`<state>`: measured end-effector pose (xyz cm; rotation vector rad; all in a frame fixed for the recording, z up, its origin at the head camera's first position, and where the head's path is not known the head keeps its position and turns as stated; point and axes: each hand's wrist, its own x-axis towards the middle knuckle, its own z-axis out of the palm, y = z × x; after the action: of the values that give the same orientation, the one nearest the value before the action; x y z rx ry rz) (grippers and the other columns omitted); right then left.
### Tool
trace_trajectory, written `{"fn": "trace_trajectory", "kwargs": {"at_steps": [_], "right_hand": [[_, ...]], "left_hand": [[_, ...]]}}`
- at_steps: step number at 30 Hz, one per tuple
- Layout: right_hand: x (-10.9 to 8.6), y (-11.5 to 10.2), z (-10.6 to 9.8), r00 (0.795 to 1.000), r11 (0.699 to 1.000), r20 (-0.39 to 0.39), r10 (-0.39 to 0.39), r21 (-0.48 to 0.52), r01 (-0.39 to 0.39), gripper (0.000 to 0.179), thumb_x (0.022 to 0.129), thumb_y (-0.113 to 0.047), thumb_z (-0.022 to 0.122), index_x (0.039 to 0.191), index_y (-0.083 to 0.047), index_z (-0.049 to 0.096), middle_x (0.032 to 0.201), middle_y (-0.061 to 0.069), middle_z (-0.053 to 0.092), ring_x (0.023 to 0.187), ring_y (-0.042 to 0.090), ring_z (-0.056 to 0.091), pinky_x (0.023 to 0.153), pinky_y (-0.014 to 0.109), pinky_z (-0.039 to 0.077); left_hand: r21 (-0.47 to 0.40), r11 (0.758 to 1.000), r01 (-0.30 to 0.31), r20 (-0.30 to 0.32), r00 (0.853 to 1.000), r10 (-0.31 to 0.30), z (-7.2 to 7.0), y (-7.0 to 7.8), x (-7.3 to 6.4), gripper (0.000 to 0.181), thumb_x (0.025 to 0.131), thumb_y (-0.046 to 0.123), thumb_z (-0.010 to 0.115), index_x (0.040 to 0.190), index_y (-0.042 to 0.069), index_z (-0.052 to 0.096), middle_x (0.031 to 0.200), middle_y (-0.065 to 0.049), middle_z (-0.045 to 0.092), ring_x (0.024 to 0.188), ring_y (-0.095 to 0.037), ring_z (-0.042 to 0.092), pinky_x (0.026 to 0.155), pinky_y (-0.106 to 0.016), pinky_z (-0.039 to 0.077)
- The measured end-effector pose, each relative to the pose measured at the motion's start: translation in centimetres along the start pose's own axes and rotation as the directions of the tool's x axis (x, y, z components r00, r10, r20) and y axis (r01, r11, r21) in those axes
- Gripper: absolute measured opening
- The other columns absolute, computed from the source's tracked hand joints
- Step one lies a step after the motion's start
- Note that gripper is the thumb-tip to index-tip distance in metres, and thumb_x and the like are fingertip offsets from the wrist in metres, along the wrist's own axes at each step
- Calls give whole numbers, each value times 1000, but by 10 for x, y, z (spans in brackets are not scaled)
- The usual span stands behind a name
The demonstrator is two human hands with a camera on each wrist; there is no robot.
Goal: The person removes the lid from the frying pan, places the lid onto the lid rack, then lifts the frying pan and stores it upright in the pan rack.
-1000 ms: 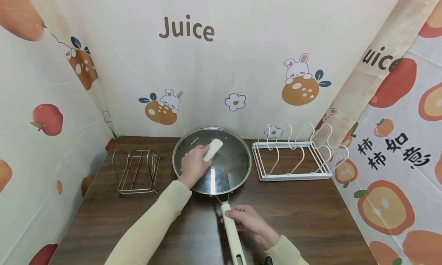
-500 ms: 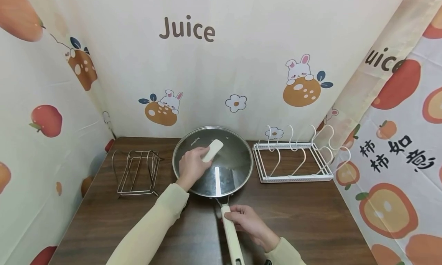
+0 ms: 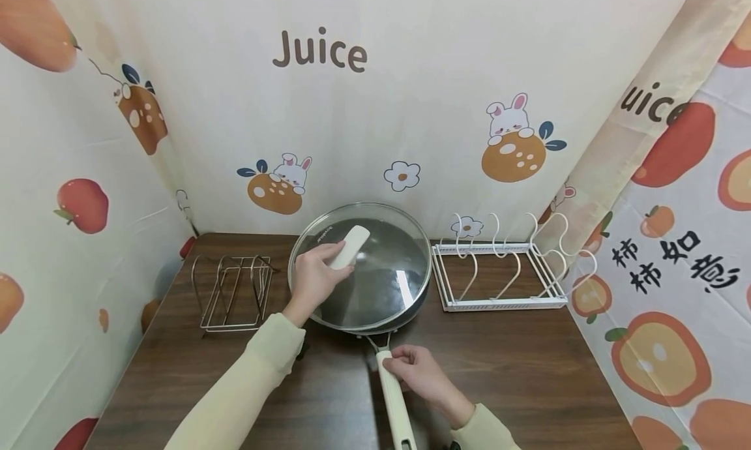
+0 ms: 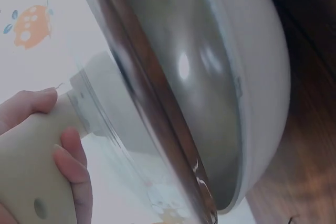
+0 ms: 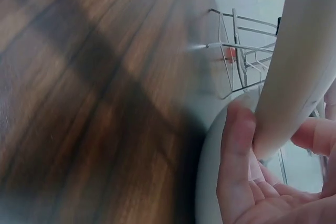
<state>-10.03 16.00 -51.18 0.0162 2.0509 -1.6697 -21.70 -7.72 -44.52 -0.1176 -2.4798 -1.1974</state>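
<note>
My left hand [image 3: 313, 277] grips the cream knob [image 3: 352, 246] of a round glass lid [image 3: 381, 267]. The lid is tilted up from the frying pan [image 3: 418, 310], and the left wrist view shows a gap between the lid's metal rim [image 4: 157, 98] and the pan's rim [image 4: 231, 66]. The pan's pale inside wall [image 4: 184, 40] shows through that gap. With thumb and fingers, my right hand [image 3: 422, 375] holds the pan's long cream handle [image 3: 394, 398] near the pan end. In the right wrist view, the fingers [image 5: 239, 145] lie around the handle [image 5: 299, 61].
A metal wire rack [image 3: 235, 293] stands on the wooden table [image 3: 499, 372] left of the pan. To the right is a white rack [image 3: 504, 301] with curved upright dividers. A printed curtain [image 3: 440, 78] hangs right behind the table.
My left hand has lifted the glass lid, which has risen off the pan and shifted slightly up and left. My right hand stays on the handle.
</note>
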Motion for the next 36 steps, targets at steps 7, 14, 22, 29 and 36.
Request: {"fn": "trace_trajectory", "kwargs": {"at_steps": [7,14,22,29,36], "right_hand": [[-2,-8,-7,994,982,-17,-110,-156,106,32,98,-16,64,112,11,69,89,16,77,68,14,70,64,38,64],[0,-32,-21,966,927,-95,-240,-317,200,18,98,-11,65,102,3,75,81,14,77,64,20,73,57,26,59],[7,-58,-33,937,932,-158,-311,-245,268,21,100,-9,64,110,8,71,89,23,76,74,27,76,63,30,63],[19,-74,-31,910,937,-242,-338,-172,303,17,100,-6,63,112,4,71,96,27,75,76,22,75,69,31,64],[32,-90,-24,885,912,-231,-404,-175,371,18,101,-6,62,114,2,71,101,27,75,79,29,76,69,27,63]], "left_hand": [[-83,992,96,20,995,-95,-22,5,1,54,75,22,92,126,17,75,127,-8,75,115,-30,73,91,-48,61],[-179,971,159,27,987,-157,-40,12,4,54,76,22,91,127,18,74,128,-10,74,101,-30,77,80,-38,63],[-261,927,269,82,963,-257,-64,19,7,56,77,23,91,130,20,73,123,-20,74,75,-10,68,61,-20,55],[-330,872,362,129,932,-338,-83,22,9,60,79,24,90,135,22,70,147,-10,62,109,-29,70,70,-18,58],[-360,853,377,112,925,-362,-105,25,10,62,79,28,91,136,25,68,145,-2,64,99,-14,72,73,-20,60]]}}
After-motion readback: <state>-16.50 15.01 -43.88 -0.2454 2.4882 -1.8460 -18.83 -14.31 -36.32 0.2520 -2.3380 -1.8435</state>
